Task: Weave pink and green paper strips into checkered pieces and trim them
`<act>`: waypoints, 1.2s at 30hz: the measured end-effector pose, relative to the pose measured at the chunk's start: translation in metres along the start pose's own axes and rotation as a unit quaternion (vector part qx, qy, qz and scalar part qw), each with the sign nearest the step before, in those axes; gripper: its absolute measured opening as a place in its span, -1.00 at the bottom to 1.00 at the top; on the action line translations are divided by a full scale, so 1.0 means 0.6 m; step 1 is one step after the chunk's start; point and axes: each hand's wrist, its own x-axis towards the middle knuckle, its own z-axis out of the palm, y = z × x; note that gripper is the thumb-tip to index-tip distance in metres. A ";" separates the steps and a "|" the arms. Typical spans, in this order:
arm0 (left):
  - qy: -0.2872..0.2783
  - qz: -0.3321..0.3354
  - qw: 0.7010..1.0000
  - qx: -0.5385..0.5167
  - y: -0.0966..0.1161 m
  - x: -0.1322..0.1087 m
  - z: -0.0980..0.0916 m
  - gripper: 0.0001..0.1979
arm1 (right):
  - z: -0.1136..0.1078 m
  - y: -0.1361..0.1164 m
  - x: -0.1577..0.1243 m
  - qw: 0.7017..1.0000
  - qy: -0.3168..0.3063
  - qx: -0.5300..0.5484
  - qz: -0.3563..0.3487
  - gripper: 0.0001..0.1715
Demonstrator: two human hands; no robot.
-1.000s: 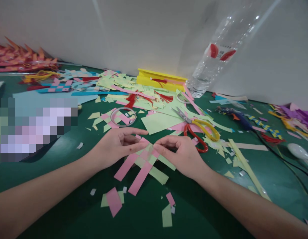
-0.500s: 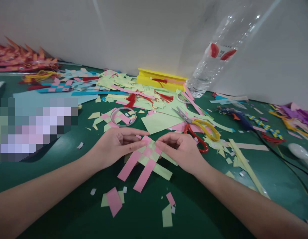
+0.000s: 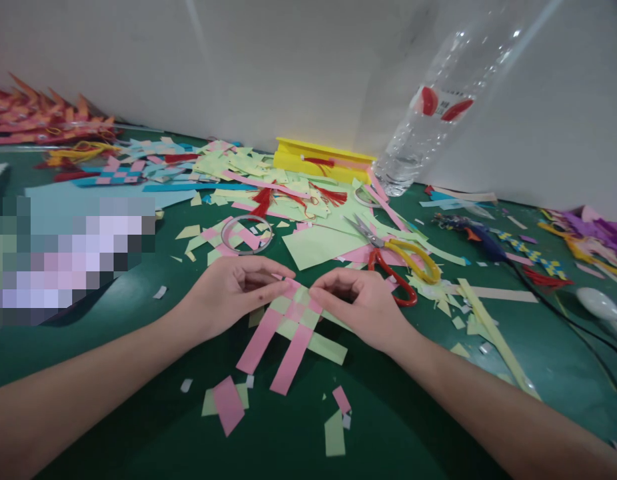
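Note:
A small weave of pink and light green paper strips (image 3: 292, 321) lies on the green table (image 3: 138, 333) between my hands. My left hand (image 3: 231, 293) pinches its upper left corner with thumb and fingers closed. From the other side my right hand (image 3: 361, 307) pinches the upper right edge, fingers curled. Two pink strip ends stick out toward me and a green strip end points to the lower right.
Scissors with red and yellow handles (image 3: 393, 260) lie just beyond my right hand. A clear plastic bottle (image 3: 438, 113) stands by the wall next to a yellow box (image 3: 321, 160). A tape ring (image 3: 247, 235), paper scraps, tassels and a black cable (image 3: 563, 313) litter the table.
The woven strips have turned slightly and slid a little toward me while both hands kept pinching them; the weave looks tighter and flatter.

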 end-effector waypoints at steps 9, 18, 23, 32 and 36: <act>0.019 -0.019 0.999 0.045 -0.005 0.004 -0.005 -0.68 | -0.005 0.004 0.003 0.996 -0.007 0.069 0.047 -0.72; 0.069 -0.006 0.994 0.083 0.000 0.004 -0.008 -0.64 | -0.012 0.007 0.010 0.992 -0.049 0.101 0.050 -0.65; 0.083 0.000 0.993 0.079 -0.002 0.006 -0.008 -0.66 | -0.012 0.006 0.008 0.996 -0.054 0.060 0.048 -0.68; 0.197 0.054 0.977 -0.054 -0.009 0.003 -0.008 -0.81 | -0.015 -0.009 -0.008 0.968 0.207 -0.099 -0.101 -0.77; 0.075 0.109 0.982 -0.138 -0.013 -0.005 -0.008 -0.63 | -0.016 -0.018 -0.020 0.886 0.248 -0.287 -0.265 -0.79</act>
